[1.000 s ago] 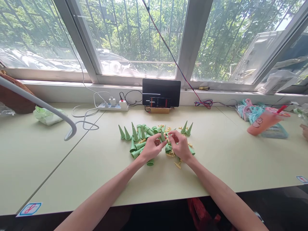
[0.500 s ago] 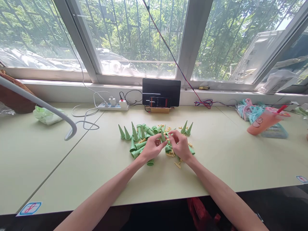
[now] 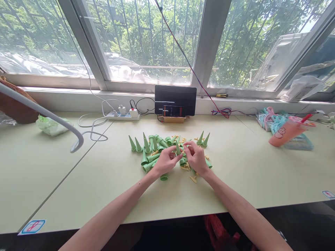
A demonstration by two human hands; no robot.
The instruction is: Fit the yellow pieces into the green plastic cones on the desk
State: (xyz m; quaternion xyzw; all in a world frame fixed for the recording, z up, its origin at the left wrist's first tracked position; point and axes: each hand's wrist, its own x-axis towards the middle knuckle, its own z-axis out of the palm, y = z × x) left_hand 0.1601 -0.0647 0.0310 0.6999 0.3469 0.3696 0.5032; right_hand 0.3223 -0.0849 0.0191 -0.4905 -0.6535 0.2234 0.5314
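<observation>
My left hand (image 3: 167,161) is closed around the base of a green watering spike (image 3: 178,148), whose point is upward. Close to its right side, my right hand (image 3: 195,157) pinches what looks like a small yellow valve, mostly hidden by the fingertips. Under and around both hands lies a pile of green spikes (image 3: 151,158), some on their sides. Yellow T-shaped valves (image 3: 193,179) are scattered among them. Several spikes stand upright at the left (image 3: 138,145), and a pair of upright spikes (image 3: 206,140) stands behind my right hand.
A phone (image 3: 174,111) leans on a small box before a dark tablet (image 3: 175,96). A power strip (image 3: 123,116) with cables sits back left. To the right are an orange drink cup (image 3: 288,132) and bagged pink and blue items (image 3: 269,118). A grey curved bar (image 3: 52,116) crosses the left side.
Both hands stay close together over the pile. The held spike has shifted slightly right and its tilt has changed a little. The rest of the pile looks the same.
</observation>
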